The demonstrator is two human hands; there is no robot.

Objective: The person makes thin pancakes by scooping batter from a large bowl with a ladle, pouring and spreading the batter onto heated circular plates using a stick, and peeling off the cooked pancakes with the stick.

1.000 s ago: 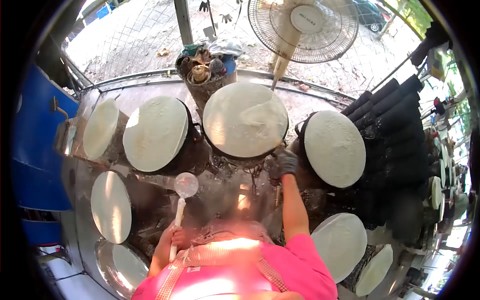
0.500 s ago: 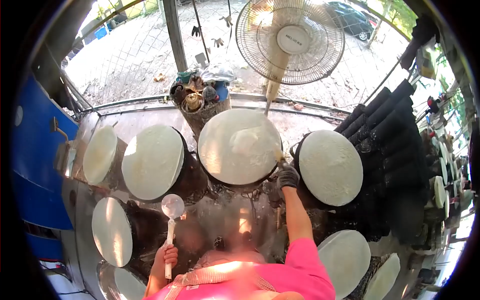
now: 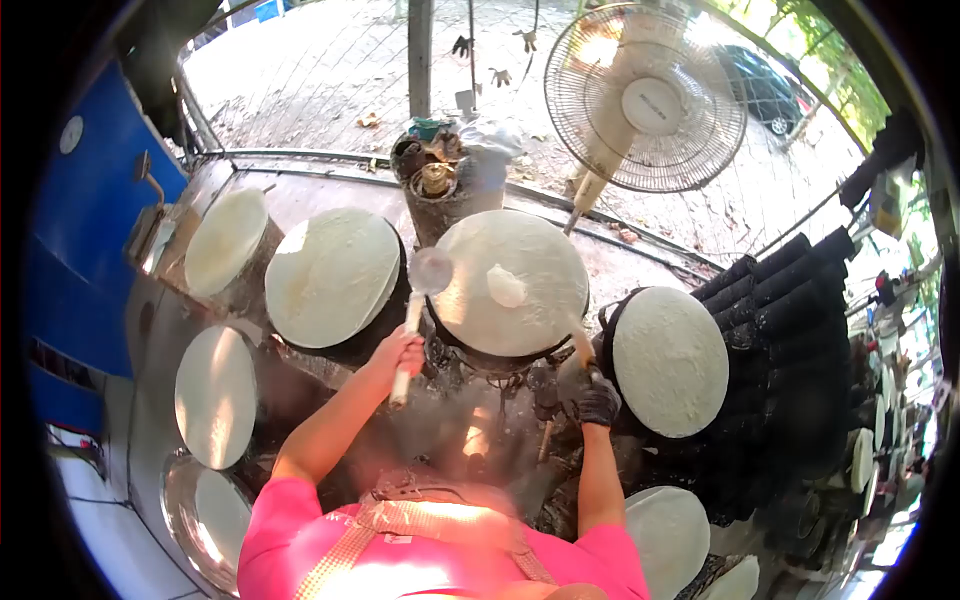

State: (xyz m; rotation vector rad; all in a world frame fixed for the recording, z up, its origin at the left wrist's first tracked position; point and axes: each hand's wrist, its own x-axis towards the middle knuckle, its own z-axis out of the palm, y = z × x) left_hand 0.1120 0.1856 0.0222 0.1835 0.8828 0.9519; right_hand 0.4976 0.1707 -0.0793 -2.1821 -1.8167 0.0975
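Note:
My left hand [image 3: 400, 355] is closed around the pale handle of a ladle [image 3: 431, 271], whose round bowl is beside the left rim of the middle round griddle [image 3: 470, 320]. A pale layer covers that griddle, with a thicker white blob of batter [image 3: 506, 288] on it. In a dark glove, my right hand [image 3: 598, 402] grips a flat, light-brown tool [image 3: 581, 342]. The tool is blurred near the griddle's lower right edge, so I cannot tell whether it is a brush or a scraper.
More white-covered round griddles stand around me, one at left [image 3: 335, 275] and one at right [image 3: 670, 360]. Behind the middle one are a bucket of odds and ends [image 3: 440, 200] and a standing fan [image 3: 645, 105]. Black corrugated sheets [image 3: 790, 370] lean at right; a metal basin [image 3: 180, 510] sits lower left.
My left hand has raised the ladle from lower left to the middle griddle. My right hand has drawn its tool back toward the edge. The blob on the griddle looks smaller and rounder.

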